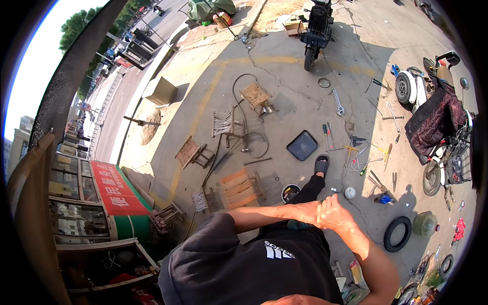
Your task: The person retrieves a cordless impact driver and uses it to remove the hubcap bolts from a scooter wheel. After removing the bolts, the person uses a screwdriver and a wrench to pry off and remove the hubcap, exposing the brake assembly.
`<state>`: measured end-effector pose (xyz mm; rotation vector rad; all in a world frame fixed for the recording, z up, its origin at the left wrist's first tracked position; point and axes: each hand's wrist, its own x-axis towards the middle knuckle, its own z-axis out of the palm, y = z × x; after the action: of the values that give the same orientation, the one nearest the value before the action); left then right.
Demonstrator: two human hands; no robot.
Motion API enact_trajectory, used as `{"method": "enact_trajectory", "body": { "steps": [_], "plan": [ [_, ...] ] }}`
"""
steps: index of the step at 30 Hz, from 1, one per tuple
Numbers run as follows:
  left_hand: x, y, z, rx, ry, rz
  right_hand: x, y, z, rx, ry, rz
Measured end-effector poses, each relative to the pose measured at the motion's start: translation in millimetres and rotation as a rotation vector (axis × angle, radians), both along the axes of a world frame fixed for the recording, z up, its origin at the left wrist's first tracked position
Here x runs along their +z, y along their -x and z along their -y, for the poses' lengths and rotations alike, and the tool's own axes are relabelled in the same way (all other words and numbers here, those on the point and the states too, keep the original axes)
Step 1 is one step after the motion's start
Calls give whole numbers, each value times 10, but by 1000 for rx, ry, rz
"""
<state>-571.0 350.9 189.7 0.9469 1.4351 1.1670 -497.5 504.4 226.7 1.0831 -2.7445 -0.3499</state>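
Note:
My two hands are together in front of my lap. My left hand (pixel 306 212) reaches in from the left, and its fingers are mostly hidden by the other hand. My right hand (pixel 330 212) is closed, its fingers curled against the left one; what it grips, if anything, is hidden. Just under the left wrist shows a dark green patch (pixel 297 224), too small to name. A small white thing (pixel 333 189) appears just past the right fingertips; I cannot tell whether it is held. Beyond are my dark slipper (pixel 322 163) and a round container of small parts (pixel 291 193).
A black tray (pixel 302 145) lies on the pavement ahead, with a large wrench (pixel 338 101) farther off. Low folding stools (pixel 239 187) stand at left. Screwdrivers (pixel 325 133), pliers (pixel 381 186) and a black tyre (pixel 397 234) lie at right. A scooter (pixel 432 117) is parked far right.

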Motion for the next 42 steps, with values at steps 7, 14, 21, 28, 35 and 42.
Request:
{"method": "enact_trajectory", "body": {
  "steps": [7, 14, 21, 28, 35, 42],
  "plan": [
    [-430, 1150, -661, 166, 35, -39, -94, 1486, -713, 38, -59, 192],
    [-88, 2526, -1457, 196, 235, 27, 131, 2873, -1495, -10, -82, 360],
    [-61, 3578, -2256, 277, 383, 145, 171, 4015, -2259, -7, -85, 523],
    [-137, 5139, -3567, 569, 236, 194, -72, 4842, -3987, -309, 457, -116],
    [-626, 6767, -5403, 901, 56, 1067, -1285, 5848, -5823, -484, 932, 475],
    [-413, 7052, -7682, 688, 142, 1229, -1222, 6281, -6970, -1015, 1527, -26]
  ]
}}
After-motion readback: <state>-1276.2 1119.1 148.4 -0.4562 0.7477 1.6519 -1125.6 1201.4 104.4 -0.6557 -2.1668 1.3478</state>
